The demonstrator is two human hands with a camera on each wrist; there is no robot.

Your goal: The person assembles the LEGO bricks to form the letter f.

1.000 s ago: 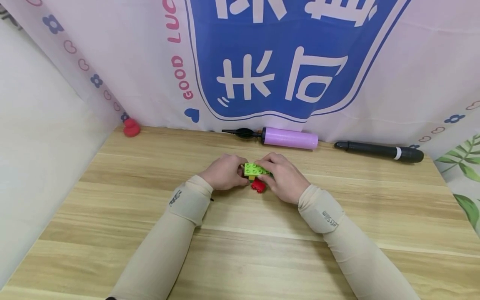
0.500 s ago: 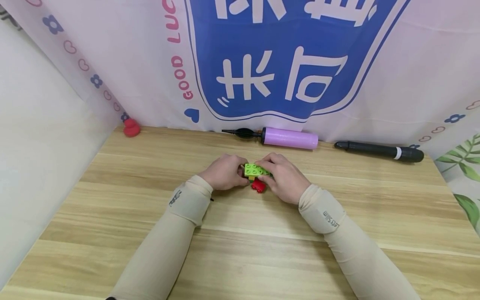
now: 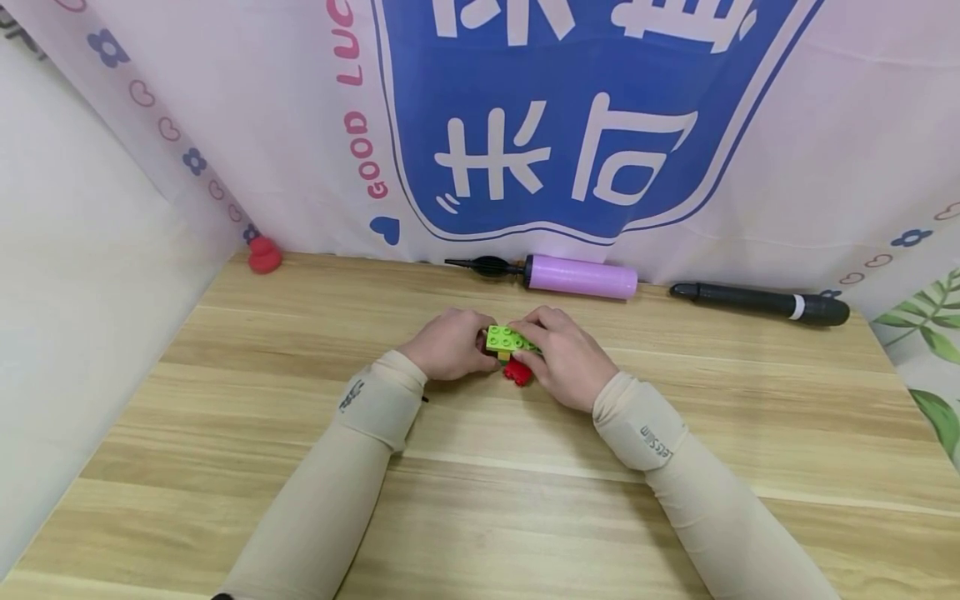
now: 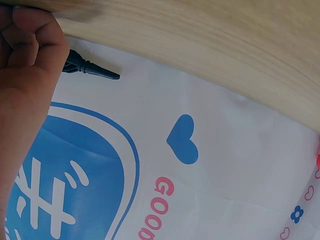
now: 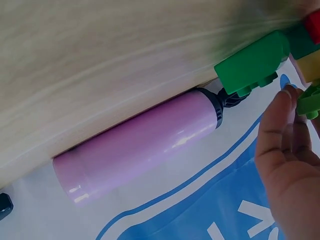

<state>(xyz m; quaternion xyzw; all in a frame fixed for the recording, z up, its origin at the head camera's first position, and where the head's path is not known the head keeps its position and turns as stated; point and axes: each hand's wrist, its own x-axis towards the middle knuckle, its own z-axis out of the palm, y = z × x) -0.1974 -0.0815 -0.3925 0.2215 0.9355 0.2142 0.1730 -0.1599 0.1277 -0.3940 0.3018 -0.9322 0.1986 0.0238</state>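
Note:
In the head view, a small stack of toy building bricks sits between both hands, mid-table. A lime green studded brick (image 3: 504, 337) forms its top, above a yellow brick (image 3: 504, 356). My right hand (image 3: 566, 358) pinches the lime brick from the right, thumb on the near side. My left hand (image 3: 447, 343) curls round the stack's left side, low down, covering much of it. A red brick (image 3: 517, 372) shows at the front, below the right thumb. The right wrist view shows a dark green brick (image 5: 252, 62) low in the stack, beside the table.
Along the back edge lie a purple hand pump (image 3: 581, 277) with a black nozzle and a black stick-like object (image 3: 761, 303) with a white band. A red rubber figure (image 3: 264, 255) stands at the back left corner. A printed cloth (image 3: 300, 150) hangs behind the table.
The right hand and the lime brick have shifted very slightly left over the stack. My left hand keeps its place.

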